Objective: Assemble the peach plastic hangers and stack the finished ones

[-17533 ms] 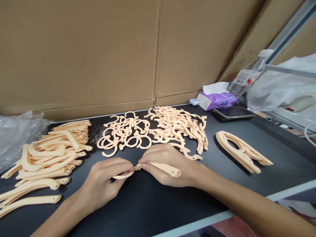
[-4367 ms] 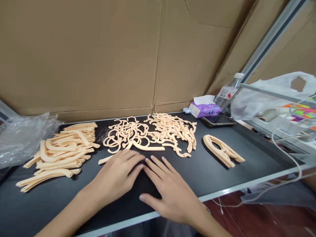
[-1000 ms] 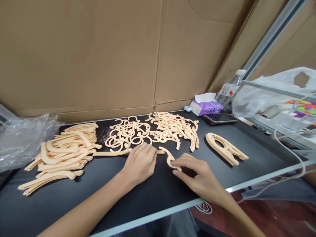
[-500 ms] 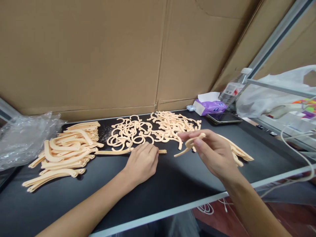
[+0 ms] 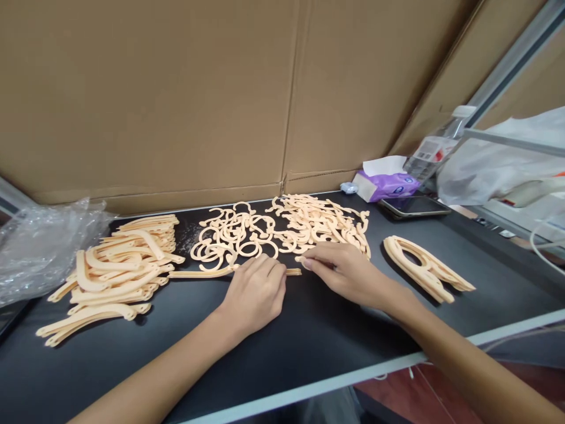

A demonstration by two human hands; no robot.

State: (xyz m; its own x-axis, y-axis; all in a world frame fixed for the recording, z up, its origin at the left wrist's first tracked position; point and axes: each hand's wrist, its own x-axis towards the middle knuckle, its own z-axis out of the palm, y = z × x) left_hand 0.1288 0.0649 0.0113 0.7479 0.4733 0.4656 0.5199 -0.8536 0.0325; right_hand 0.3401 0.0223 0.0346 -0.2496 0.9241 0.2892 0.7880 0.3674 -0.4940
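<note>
My left hand (image 5: 258,291) is closed over a long, pale-orange plastic strip (image 5: 200,274), which looks like a folding hanger arm. The strip lies on the black table, and its ends stick out on both sides of my fist. Just right of its right end, my right hand (image 5: 346,272) pinches a small pale-orange piece (image 5: 301,259); most of that piece is hidden by the fingers. Behind my hands lie a pile of curved hooks (image 5: 236,232) and a heap of smaller curved pieces (image 5: 315,221). A stack of similar arms (image 5: 126,259) spreads out at the left.
Joined pieces (image 5: 417,268) rest at the right. Farther back are a phone (image 5: 415,206), a purple tissue pack (image 5: 388,184) and a plastic bottle (image 5: 435,147). Clear plastic wrap (image 5: 48,247) sits at the far left. A cardboard wall (image 5: 154,94) closes off the back.
My right hand has moved left and down, carrying its curved piece to the strip's right end. My left hand stays on the strip. The view has shifted slightly, uncovering the joined pieces.
</note>
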